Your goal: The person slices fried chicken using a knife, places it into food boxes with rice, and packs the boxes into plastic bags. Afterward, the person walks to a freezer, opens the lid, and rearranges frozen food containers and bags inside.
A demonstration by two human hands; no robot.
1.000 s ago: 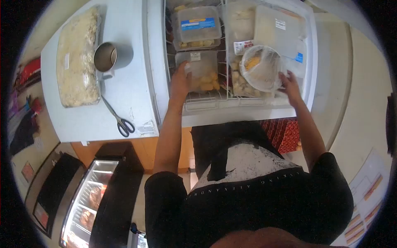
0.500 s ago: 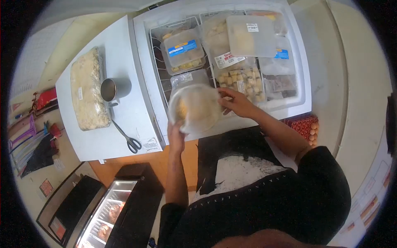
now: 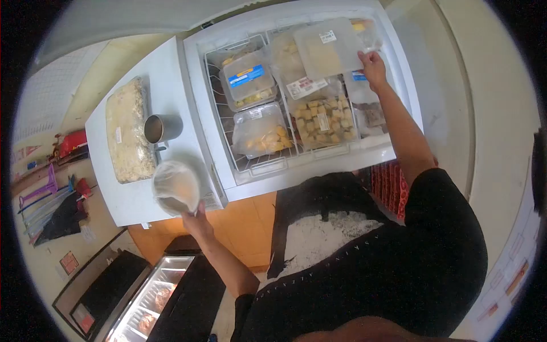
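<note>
My left hand (image 3: 198, 221) is closed on the rim of a whitish round tub (image 3: 175, 185), tilted above the left white surface. Something pale yellowish shows inside the tub, lined with thin plastic film. At the far right of the freezer, my right hand (image 3: 373, 67) pinches the near right corner of a flat translucent container (image 3: 326, 52) with a white label. That container lies across other packs. Left of it sits a translucent box (image 3: 248, 77) with a blue label. Bagged pale cubes (image 3: 323, 122) lie below it, in a wire basket.
A film-wrapped slab (image 3: 126, 131) and a metal mug (image 3: 162, 129) stand on the left white top. A bag of yellow pieces (image 3: 262, 135) lies in the left wire basket. Red egg trays (image 3: 387, 185) are beside the freezer at right. A lit display case (image 3: 154, 296) stands lower left.
My left hand has carried the tub left from over the freezer to the white top, where it now covers the scissors. My right hand left the tub and took the flat container's corner.
</note>
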